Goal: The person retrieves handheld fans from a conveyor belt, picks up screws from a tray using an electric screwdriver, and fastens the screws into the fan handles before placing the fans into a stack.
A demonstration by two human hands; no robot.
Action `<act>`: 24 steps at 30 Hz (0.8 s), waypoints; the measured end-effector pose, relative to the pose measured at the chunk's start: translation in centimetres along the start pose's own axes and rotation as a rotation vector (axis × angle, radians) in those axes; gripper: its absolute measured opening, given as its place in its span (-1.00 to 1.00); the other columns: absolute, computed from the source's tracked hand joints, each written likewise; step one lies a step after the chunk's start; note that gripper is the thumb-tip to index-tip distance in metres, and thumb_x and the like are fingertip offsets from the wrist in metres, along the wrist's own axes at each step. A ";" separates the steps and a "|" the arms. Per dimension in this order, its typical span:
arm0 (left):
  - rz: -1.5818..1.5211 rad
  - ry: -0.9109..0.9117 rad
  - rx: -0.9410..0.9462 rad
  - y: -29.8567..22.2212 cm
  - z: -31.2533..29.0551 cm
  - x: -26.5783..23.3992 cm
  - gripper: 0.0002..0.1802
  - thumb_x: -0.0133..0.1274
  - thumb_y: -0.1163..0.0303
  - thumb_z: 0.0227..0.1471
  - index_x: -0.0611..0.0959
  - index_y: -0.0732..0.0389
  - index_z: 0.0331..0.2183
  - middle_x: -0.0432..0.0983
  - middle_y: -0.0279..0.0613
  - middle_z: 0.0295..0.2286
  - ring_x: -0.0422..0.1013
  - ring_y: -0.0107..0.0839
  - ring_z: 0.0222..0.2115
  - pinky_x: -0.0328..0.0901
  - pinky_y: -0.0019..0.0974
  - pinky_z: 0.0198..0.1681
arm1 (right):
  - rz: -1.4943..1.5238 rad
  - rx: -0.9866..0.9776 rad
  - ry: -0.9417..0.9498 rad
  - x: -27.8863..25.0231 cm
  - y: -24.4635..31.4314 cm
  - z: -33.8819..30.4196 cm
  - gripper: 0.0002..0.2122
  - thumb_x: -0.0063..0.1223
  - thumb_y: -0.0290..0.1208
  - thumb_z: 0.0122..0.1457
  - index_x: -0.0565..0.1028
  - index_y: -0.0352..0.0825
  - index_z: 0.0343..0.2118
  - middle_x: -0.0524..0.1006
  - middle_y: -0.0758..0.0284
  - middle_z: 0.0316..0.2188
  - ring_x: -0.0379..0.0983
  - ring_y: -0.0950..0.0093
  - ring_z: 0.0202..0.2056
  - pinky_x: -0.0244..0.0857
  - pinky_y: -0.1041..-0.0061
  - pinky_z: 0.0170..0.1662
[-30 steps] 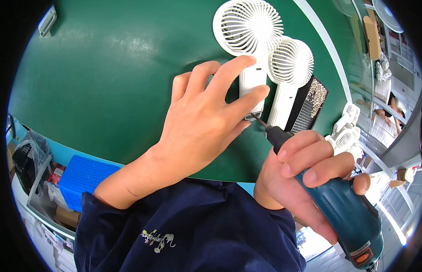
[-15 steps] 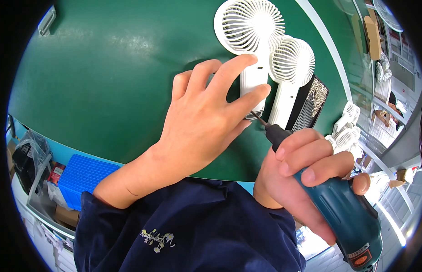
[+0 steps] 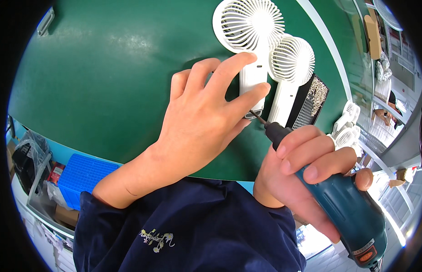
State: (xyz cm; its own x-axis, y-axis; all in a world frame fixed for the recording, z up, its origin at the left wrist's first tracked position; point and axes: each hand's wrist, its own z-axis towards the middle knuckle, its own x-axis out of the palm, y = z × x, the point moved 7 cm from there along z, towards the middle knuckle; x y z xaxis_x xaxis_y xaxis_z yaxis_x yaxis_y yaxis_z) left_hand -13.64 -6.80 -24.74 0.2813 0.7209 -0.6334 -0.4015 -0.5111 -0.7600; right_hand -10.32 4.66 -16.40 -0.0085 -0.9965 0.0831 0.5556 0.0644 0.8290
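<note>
A white handheld fan (image 3: pixel 252 78) lies on the green table, its round grille pointing away from me. My left hand (image 3: pixel 204 106) grips its handle, thumb and fingers across it, near the base end. In my right hand (image 3: pixel 306 167) is a teal electric screwdriver (image 3: pixel 345 208), tilted so its thin bit meets the base end of the fan's handle. Whether a screw sits under the tip is too small to tell. Right beside lies a second white handheld fan (image 3: pixel 283 102), touched by neither hand.
A black tray (image 3: pixel 306 102) of small metal screws lies right of the second fan. More white fans (image 3: pixel 346 129) sit farther right. A blue crate (image 3: pixel 86 174) stands below the table's left edge. Another person's hand (image 3: pixel 382 117) shows at the far right.
The rear of the screwdriver has swung slightly right and down with my right hand. Its tip stays at the fan's base. My left hand and the fan have barely shifted.
</note>
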 end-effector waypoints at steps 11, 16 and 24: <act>-0.003 -0.007 0.000 0.0 0.0 -0.1 -0.29 0.36 0.44 -0.47 0.60 -0.12 -0.10 0.24 -0.31 0.09 0.26 -0.19 -0.04 0.12 -0.17 -0.09 | -0.009 0.019 0.070 0.4 -0.1 0.1 -0.24 -0.11 0.34 0.07 0.24 -0.28 0.09 0.37 0.28 -0.45 0.28 0.41 -0.64 0.23 0.34 -0.54; 0.005 -0.004 0.006 -0.1 0.1 0.1 -0.29 0.36 0.44 -0.47 0.60 -0.12 -0.11 0.25 -0.31 0.09 0.26 -0.19 -0.05 0.12 -0.17 -0.09 | -0.004 -0.049 0.029 -0.1 0.1 -0.2 -0.26 -0.11 0.33 0.08 0.26 -0.28 0.08 0.36 0.30 -0.46 0.26 0.44 -0.67 0.20 0.40 -0.58; -0.010 0.028 -0.011 -0.1 0.1 -0.1 -0.32 0.35 0.45 -0.43 0.63 -0.11 -0.11 0.25 -0.29 0.10 0.23 -0.18 -0.02 0.10 -0.18 -0.04 | -0.005 -0.091 -0.112 -3.0 0.5 -0.2 -0.21 -0.19 0.38 0.07 0.27 -0.29 0.12 0.36 0.30 -0.46 0.29 0.44 -0.65 0.18 0.43 -0.59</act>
State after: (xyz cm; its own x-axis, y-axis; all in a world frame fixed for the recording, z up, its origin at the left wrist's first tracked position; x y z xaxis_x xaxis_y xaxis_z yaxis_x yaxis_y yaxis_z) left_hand -13.70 -6.79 -24.58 0.3096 0.7129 -0.6292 -0.3892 -0.5088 -0.7679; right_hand -9.85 7.72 -16.30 -0.1011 -0.9843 0.1444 0.6283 0.0494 0.7764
